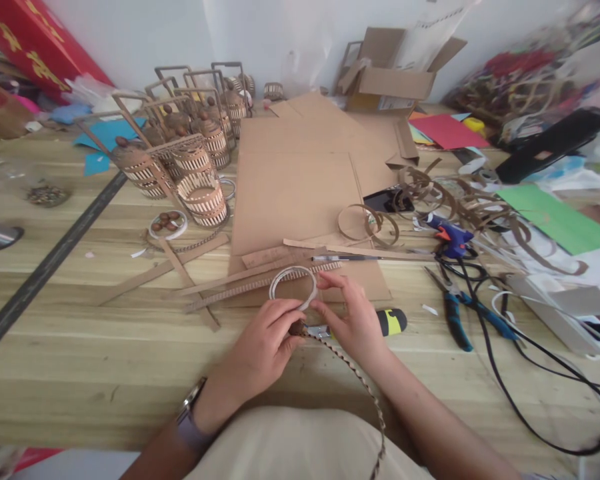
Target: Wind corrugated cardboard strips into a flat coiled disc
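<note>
My left hand [263, 340] is closed, thumb and fingers around a small dark brown rounded piece [297, 327] at the end of a braided cord [359, 377]. The cord hangs toward my lap. My right hand [353, 317] pinches the right side of a thin whitish ring [295, 269], held upright above the cardboard. The ring's lower edge touches my left fingertips. Below my right hand lies a black and yellow utility knife [393, 321], its middle partly hidden. Cardboard strips [253, 272], one with a ribbed edge, lie just beyond the ring.
Small slatted baskets with handles [207, 200] cluster at the left, beside a dish of brown beads [167, 225]. Cardboard sheets [290, 180] cover the middle. At the right lie pliers [455, 303], a blue glue gun [450, 237], a looping black cable [500, 380] and curled brown strips [425, 190].
</note>
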A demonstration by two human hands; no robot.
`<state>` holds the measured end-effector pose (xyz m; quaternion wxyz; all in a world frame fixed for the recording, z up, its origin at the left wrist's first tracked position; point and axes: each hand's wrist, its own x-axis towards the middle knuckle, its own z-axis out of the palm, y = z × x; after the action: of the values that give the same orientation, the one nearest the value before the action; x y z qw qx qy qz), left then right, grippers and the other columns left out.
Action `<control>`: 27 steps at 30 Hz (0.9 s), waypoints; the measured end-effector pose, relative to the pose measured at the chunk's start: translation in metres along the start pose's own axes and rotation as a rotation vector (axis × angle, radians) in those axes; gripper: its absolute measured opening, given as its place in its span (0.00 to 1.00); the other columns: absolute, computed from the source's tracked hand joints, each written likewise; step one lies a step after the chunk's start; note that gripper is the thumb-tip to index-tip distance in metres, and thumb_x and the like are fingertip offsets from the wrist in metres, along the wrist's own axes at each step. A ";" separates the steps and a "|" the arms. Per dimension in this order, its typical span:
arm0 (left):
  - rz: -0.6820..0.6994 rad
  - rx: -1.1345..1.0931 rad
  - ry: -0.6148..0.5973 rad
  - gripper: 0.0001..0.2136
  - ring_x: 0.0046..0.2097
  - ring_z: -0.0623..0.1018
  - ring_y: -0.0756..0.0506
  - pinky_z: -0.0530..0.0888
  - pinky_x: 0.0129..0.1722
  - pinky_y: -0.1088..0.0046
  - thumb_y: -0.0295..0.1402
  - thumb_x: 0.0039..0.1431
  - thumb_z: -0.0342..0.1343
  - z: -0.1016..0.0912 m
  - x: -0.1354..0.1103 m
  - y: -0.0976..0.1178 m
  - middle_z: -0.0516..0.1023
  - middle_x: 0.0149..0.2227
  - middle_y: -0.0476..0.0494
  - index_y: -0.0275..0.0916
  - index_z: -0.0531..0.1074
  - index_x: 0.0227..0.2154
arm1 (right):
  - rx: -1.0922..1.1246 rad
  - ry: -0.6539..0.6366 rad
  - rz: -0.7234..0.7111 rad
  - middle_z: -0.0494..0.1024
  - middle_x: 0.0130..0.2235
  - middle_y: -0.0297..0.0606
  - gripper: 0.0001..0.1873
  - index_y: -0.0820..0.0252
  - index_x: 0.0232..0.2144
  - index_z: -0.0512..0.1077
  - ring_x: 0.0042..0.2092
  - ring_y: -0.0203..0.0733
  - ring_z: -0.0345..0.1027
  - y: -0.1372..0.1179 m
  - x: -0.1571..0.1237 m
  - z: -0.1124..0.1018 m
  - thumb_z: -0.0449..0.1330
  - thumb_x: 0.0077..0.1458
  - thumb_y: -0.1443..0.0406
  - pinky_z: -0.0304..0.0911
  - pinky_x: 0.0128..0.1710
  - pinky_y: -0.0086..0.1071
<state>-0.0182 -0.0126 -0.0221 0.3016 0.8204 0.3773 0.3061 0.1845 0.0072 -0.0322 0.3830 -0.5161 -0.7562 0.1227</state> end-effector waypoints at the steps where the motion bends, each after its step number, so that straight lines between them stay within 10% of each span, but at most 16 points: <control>1: 0.002 0.003 0.003 0.09 0.54 0.74 0.39 0.74 0.55 0.54 0.28 0.68 0.51 0.001 0.000 0.000 0.74 0.52 0.34 0.38 0.70 0.49 | 0.008 0.001 0.004 0.79 0.39 0.38 0.18 0.55 0.54 0.66 0.42 0.48 0.74 -0.001 0.000 0.000 0.59 0.62 0.65 0.67 0.45 0.43; 18: 0.022 0.229 0.190 0.09 0.51 0.76 0.38 0.76 0.51 0.55 0.30 0.68 0.50 0.006 -0.001 -0.005 0.76 0.50 0.34 0.37 0.70 0.48 | -0.074 0.166 -0.089 0.74 0.37 0.39 0.12 0.55 0.48 0.71 0.39 0.44 0.70 -0.004 0.000 -0.007 0.59 0.61 0.68 0.65 0.39 0.38; 27: 0.055 0.248 0.161 0.10 0.50 0.75 0.37 0.77 0.50 0.54 0.29 0.68 0.49 0.007 0.001 0.001 0.76 0.50 0.31 0.34 0.71 0.48 | -0.382 0.122 -0.387 0.78 0.36 0.36 0.11 0.55 0.43 0.77 0.37 0.40 0.66 -0.016 -0.002 -0.007 0.58 0.63 0.72 0.55 0.40 0.37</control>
<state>-0.0125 -0.0139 -0.0255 0.1583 0.8342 0.4127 0.3298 0.1785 -0.0032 -0.0191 0.3398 -0.4314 -0.8257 -0.1289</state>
